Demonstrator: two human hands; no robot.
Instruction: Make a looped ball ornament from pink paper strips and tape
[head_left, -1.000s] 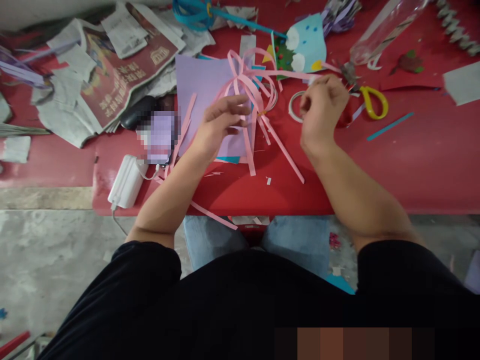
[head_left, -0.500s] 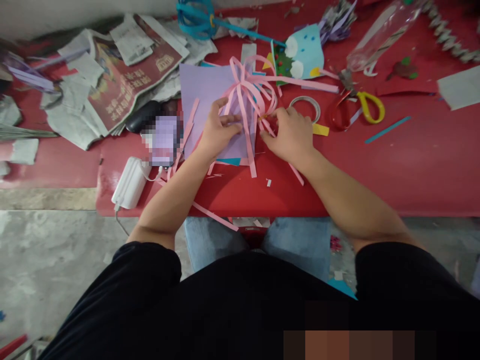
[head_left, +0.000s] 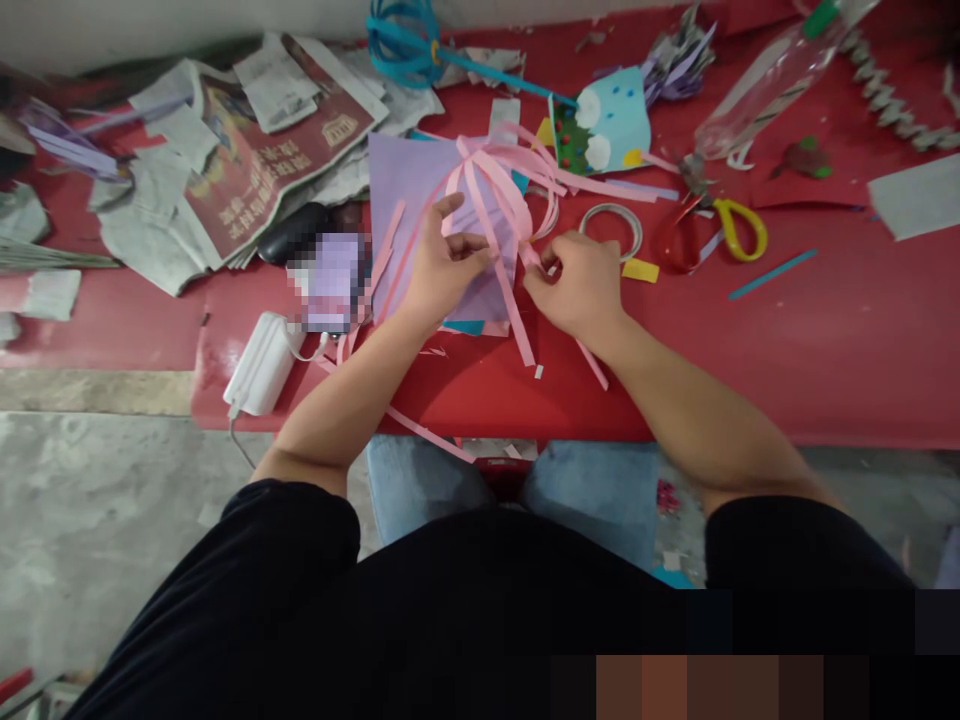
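A bunch of pink paper strips (head_left: 508, 200) is joined at the top, with its strips curving outward and down over a sheet of purple paper (head_left: 397, 180). My left hand (head_left: 446, 265) has its thumb and a fingertip pinched at the edge of one hanging strip, while its index finger sticks up. On the right, my right hand (head_left: 581, 280) pinches the gathered lower ends of several strips between thumb and fingers. A small yellow-orange bit shows at that spot. One loose strip end pokes out below my right hand.
Right of my hands lie a roll of tape (head_left: 637, 235), scissors (head_left: 739, 230) and a blue strip (head_left: 772, 275). A plastic bottle (head_left: 772, 90) and a painted card (head_left: 611, 120) lie behind. Leftward are a phone (head_left: 334, 280), a white power bank (head_left: 262, 365) and newspapers (head_left: 247, 190).
The joined top of the pink strips has tipped to the left and lower. My right fingers have closed tighter around the strip ends, and the front strip's lower end has swung right.
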